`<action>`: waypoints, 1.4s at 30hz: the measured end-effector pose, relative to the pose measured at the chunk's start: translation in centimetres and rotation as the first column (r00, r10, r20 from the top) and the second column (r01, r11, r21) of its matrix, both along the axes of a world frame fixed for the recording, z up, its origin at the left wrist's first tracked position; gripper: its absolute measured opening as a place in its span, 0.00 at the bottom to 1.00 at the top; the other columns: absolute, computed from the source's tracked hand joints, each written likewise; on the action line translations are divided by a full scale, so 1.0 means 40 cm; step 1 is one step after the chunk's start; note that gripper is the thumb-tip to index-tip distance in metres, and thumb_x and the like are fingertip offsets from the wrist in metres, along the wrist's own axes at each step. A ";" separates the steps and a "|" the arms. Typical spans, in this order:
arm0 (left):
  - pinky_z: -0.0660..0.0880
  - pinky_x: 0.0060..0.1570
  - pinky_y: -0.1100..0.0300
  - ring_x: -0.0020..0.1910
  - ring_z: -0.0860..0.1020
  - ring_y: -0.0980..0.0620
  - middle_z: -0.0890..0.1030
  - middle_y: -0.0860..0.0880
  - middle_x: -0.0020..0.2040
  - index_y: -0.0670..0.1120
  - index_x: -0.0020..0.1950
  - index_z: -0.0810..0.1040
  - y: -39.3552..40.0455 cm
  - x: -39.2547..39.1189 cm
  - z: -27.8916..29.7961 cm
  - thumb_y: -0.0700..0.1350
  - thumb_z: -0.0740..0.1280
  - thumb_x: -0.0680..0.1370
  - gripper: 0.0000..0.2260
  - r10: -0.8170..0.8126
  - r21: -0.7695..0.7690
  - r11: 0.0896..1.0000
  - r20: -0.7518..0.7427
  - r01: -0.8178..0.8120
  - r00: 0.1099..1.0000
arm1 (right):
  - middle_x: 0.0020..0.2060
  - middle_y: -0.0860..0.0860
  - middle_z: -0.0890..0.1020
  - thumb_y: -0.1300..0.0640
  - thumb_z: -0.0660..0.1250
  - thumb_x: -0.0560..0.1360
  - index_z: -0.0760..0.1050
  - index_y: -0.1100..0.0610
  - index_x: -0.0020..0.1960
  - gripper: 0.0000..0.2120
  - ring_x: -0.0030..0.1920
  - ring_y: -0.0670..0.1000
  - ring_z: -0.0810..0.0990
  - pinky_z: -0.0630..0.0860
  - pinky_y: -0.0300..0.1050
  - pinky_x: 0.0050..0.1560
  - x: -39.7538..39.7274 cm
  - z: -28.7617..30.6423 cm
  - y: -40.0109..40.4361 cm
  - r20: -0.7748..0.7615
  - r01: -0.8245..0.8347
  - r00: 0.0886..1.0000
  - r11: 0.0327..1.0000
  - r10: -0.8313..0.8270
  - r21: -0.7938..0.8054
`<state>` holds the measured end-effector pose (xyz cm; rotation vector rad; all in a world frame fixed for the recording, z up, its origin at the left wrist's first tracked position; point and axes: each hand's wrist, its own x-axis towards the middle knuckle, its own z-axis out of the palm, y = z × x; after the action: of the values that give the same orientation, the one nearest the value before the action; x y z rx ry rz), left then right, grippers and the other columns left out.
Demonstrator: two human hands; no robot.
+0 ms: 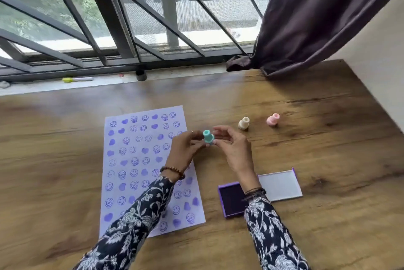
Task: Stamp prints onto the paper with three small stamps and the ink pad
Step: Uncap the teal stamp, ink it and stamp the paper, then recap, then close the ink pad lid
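Note:
A white sheet of paper [140,160] lies on the wooden table, covered with several purple smiley and heart prints. Just beyond its right edge a small teal stamp [208,137] is held upright between the fingertips of my left hand [185,149] and my right hand [231,147]. A cream stamp [243,123] and a pink stamp [272,119] stand on the table further right. The purple ink pad [231,198] sits open near my right wrist, its lid [282,184] lying flat beside it.
The wooden table [328,160] ends at a window sill with a metal grille behind. A yellow-capped marker [76,79] and a small dark cup [141,74] rest on the sill. A dark curtain [317,18] hangs at the back right beside a wall.

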<state>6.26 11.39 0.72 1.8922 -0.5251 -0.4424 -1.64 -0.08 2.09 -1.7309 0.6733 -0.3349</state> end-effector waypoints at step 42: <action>0.48 0.54 0.64 0.64 0.57 0.58 0.73 0.54 0.61 0.55 0.62 0.71 0.125 -0.256 -0.059 0.72 0.58 0.62 0.34 -0.394 0.466 0.867 0.425 0.176 0.815 | 0.40 0.58 0.84 0.62 0.69 0.69 0.79 0.57 0.42 0.02 0.39 0.54 0.79 0.72 0.40 0.41 -0.418 -0.054 -0.111 -0.123 0.615 0.755 0.761 -0.644 -0.206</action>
<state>-4.00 16.38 -1.64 2.3576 -1.1694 -0.2503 -18.35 -4.50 -0.08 -1.6441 1.4161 -0.7151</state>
